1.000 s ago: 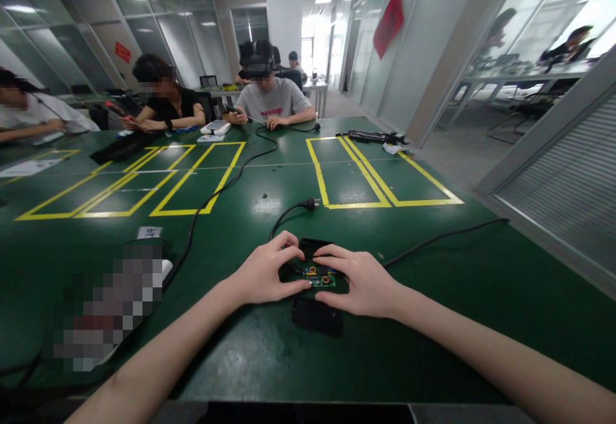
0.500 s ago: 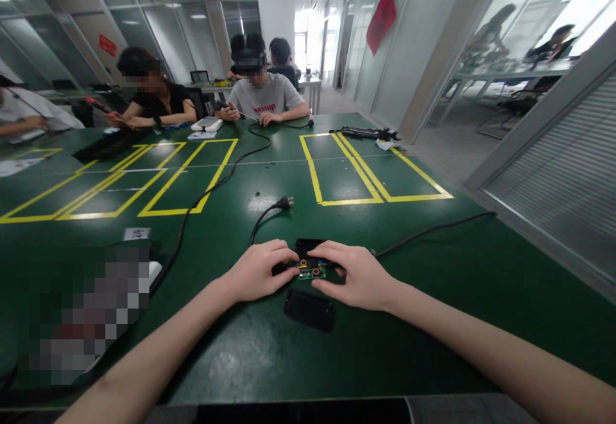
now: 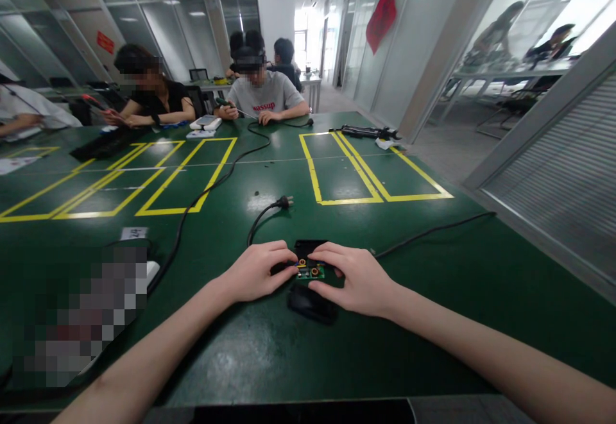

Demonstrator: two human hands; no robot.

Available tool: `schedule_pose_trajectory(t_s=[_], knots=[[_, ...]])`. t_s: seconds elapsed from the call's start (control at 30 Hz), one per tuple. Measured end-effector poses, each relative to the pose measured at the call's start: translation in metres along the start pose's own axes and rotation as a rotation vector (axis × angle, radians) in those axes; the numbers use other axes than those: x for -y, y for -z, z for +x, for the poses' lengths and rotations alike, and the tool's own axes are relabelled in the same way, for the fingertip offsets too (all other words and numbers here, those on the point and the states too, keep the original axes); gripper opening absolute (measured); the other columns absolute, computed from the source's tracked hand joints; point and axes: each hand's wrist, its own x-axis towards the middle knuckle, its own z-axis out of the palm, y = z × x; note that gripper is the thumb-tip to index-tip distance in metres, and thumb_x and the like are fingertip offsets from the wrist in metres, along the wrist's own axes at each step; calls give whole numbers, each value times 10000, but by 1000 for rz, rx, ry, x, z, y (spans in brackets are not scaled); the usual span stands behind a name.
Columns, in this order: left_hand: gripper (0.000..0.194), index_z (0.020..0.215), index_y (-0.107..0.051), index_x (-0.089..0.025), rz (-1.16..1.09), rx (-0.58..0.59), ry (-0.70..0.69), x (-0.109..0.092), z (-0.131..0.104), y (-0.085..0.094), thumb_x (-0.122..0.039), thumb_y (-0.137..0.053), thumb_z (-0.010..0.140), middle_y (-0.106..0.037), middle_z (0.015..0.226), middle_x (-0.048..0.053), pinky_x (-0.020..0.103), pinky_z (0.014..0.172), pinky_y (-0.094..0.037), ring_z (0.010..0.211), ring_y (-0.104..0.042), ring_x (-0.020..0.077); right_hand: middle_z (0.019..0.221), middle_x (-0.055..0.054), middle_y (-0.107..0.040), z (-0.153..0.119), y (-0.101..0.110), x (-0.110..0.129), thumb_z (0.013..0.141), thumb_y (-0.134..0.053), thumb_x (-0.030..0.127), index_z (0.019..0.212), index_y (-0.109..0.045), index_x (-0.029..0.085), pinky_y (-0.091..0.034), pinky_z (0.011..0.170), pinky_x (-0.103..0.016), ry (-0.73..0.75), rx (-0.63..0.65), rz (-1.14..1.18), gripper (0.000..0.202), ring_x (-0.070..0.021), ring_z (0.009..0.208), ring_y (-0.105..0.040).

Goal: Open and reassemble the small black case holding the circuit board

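A small green circuit board [image 3: 315,272] with copper coils lies between my two hands on the green table. Behind it is a black casing half [image 3: 310,244], partly covered by my fingers. My left hand [image 3: 262,271] pinches the board's left end between thumb and fingers. At the other side, my right hand [image 3: 353,278] has its fingertips on the board's upper right part, with the thumb apart below. A black cover [image 3: 312,303] rests nearer to me, just under the right thumb; its outline is slightly blurred.
A black plug [image 3: 285,203] on a cable lies beyond my hands. Another cable [image 3: 433,228] runs off to the right. At left are a blurred-out object [image 3: 96,321] and a long cord. People [image 3: 264,93] sit across the table.
The black cover near me has turned and shifted slightly right. My right thumb has moved a little left, close over it. The left hand is nearly unchanged.
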Motion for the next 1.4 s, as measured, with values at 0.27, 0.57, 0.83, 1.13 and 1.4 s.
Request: schedule_pose_trajectory(t_s=[0.27, 0.57, 0.83, 1.13, 1.4], knots=[[176, 1037, -725, -182, 21, 5, -4, 0, -2, 0, -281, -579, 1027, -687, 906, 33, 237, 673, -481, 768, -672, 149, 1300, -126, -709, -3, -5, 1, 754, -846, 475, 1271, -713, 198, -618, 888, -391, 15, 56, -80, 602, -287, 1058, -745], [185, 1031, -731, -176, 63, -14, 4, 2, 1, -3, -273, -574, 1034, -702, 888, 32, 237, 676, -471, 767, -675, 150, 1136, -65, -747, 5, -8, -12, 848, -811, 427, 1130, -755, 226, -593, 710, -295, -34, -22, -86, 352, -192, 828, -748], [204, 999, -737, -169, -54, -147, 52, -4, -1, 12, -285, -572, 1026, -690, 851, 36, 230, 641, -453, 710, -627, 133, 838, -42, -702, 6, 22, -27, 957, -613, 258, 951, -721, 181, -505, 635, -263, 91, -65, 35, 133, -145, 664, -643], [148, 895, -754, -140, -377, 81, 65, -20, -6, 14, -180, -614, 869, -653, 764, 18, 181, 550, -411, 625, -568, 98, 650, -7, -645, -2, 32, -29, 909, -635, 224, 784, -702, 168, -373, 511, -220, 232, 210, 265, 152, -100, 532, -519], [173, 952, -765, -175, -206, 20, 120, -11, -6, 11, -199, -604, 892, -697, 806, 25, 210, 600, -428, 661, -602, 119, 718, -5, -693, 0, 23, -34, 915, -663, 222, 952, -731, 176, -412, 569, -230, 136, 158, 112, 91, -114, 561, -584]])
